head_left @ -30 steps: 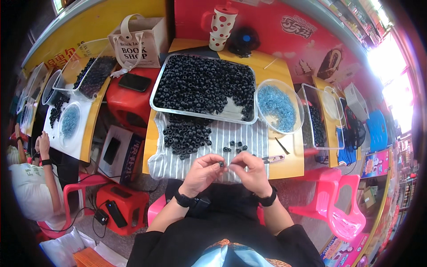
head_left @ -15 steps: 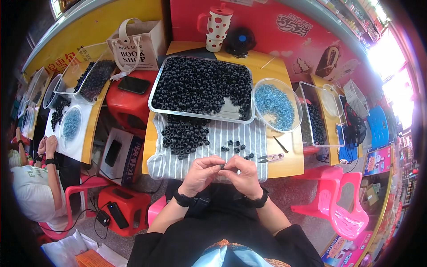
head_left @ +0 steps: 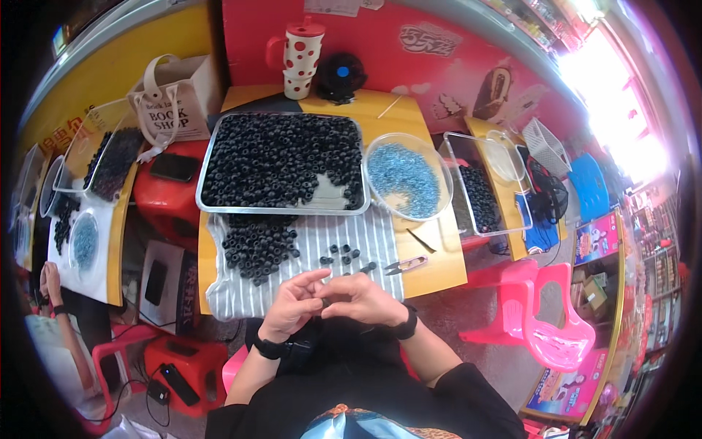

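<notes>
Close to my body, at the table's front edge, both my hands meet with fingertips pinched. My left hand (head_left: 291, 307) and my right hand (head_left: 363, 301) are closed around a small black bead (head_left: 325, 302), partly hidden by the fingers. Beyond them lies a grey-and-white striped cloth (head_left: 311, 282) bearing a heap of black beads (head_left: 257, 249) and several loose beads (head_left: 345, 254). A clear tray (head_left: 329, 194) full of black beads stands behind the cloth. Right of it is a clear round bowl (head_left: 447, 197) of tiny blue beads (head_left: 402, 175).
Thread snips (head_left: 406, 264) and a thin dark tool (head_left: 421, 241) lie at the table's right. A dotted tumbler (head_left: 300, 62) and a black fan-like object (head_left: 341, 77) stand behind. Pink chair (head_left: 537, 314) at right; red stools (head_left: 184, 377) and another person's hands (head_left: 50, 284) at left.
The whole view has shifted, the table now sitting further left. My hands stay together at the table's front edge; the fingers have changed position around the bead, with the right fingers more extended.
</notes>
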Available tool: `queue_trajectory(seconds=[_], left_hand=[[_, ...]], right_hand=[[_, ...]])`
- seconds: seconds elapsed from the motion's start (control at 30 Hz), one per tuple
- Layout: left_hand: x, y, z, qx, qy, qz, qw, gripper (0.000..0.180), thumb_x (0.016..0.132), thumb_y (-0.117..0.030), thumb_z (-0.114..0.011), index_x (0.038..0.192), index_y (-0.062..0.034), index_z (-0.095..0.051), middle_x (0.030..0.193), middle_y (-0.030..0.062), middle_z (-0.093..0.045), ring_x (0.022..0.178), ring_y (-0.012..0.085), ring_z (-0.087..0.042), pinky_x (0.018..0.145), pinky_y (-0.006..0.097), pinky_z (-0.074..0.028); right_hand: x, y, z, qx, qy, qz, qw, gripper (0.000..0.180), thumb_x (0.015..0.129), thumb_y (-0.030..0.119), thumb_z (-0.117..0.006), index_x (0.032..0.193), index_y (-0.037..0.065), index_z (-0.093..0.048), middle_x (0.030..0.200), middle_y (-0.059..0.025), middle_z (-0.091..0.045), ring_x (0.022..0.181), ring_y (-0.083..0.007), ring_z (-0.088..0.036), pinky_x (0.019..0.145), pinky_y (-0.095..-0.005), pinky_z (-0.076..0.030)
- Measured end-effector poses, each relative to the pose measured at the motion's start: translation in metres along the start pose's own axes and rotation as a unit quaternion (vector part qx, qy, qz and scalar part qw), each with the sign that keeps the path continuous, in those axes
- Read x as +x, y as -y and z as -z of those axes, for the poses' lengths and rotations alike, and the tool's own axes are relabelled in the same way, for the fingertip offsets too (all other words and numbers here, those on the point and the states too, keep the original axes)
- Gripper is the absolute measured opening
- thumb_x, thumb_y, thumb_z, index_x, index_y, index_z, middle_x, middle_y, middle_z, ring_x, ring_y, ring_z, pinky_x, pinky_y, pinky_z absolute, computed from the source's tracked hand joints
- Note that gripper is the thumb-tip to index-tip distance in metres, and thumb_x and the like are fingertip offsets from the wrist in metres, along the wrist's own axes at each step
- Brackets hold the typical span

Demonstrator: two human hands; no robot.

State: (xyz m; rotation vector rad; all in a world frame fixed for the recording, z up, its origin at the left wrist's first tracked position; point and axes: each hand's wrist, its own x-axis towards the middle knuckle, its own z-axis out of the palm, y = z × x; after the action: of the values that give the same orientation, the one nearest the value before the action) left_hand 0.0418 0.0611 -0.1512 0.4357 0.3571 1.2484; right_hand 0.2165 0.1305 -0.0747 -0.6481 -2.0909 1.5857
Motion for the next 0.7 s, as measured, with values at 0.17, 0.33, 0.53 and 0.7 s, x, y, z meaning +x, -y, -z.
queue_trajectory(seconds=[0.17, 0.33, 0.53, 0.7], left_hand=[[0.0, 0.002, 0.006, -0.025, 0.009, 0.035, 0.999, 0.058, 0.078, 0.006, -0.071, 0.131, 0.0069, -0.048, 0.098, 0.0077, -0.063, 0.092, 0.0163, -0.065, 0.08, 0.026, -0.054], [0.001, -0.007, -0.001, -0.001, 0.005, 0.049, 0.999, 0.053, 0.081, 0.005, -0.068, 0.131, 0.0074, -0.048, 0.104, 0.011, -0.064, 0.092, 0.0167, -0.065, 0.08, 0.027, -0.055], [-0.001, -0.006, -0.008, 0.043, -0.011, 0.043, 0.998, 0.035, 0.092, -0.004, -0.06, 0.126, 0.0035, -0.055, 0.106, 0.0154, -0.067, 0.088, 0.0185, -0.067, 0.076, 0.027, -0.053], [0.001, -0.004, -0.006, 0.152, -0.103, -0.049, 0.982, 0.018, 0.09, -0.003, -0.062, 0.106, 0.0044, -0.064, 0.091, 0.0111, -0.068, 0.079, 0.0156, -0.067, 0.067, 0.024, -0.052]], right_hand=[[-0.002, -0.013, 0.0, -0.039, 0.032, 0.039, 0.998, 0.016, 0.077, 0.009, -0.075, 0.09, 0.004, -0.066, 0.075, -0.0083, -0.066, 0.068, -0.0237, -0.064, 0.061, -0.0318, -0.048], [-0.004, -0.013, -0.016, 0.011, -0.047, 0.056, 0.997, 0.015, 0.075, 0.003, -0.073, 0.079, 0.001, -0.058, 0.071, -0.0096, -0.064, 0.062, -0.0196, -0.063, 0.055, -0.0292, -0.045], [-0.038, 0.009, 0.04, -0.145, -0.238, 0.016, 0.96, 0.016, 0.073, -0.001, -0.074, 0.087, -0.001, -0.065, 0.071, -0.007, -0.063, 0.059, -0.01, -0.057, 0.054, -0.0254, -0.044], [-0.072, 0.036, 0.168, -0.341, -0.481, -0.04, 0.807, 0.015, 0.076, -0.003, -0.069, 0.09, -0.001, -0.062, 0.075, -0.0032, -0.059, 0.064, -0.0106, -0.055, 0.055, -0.0269, -0.043]])
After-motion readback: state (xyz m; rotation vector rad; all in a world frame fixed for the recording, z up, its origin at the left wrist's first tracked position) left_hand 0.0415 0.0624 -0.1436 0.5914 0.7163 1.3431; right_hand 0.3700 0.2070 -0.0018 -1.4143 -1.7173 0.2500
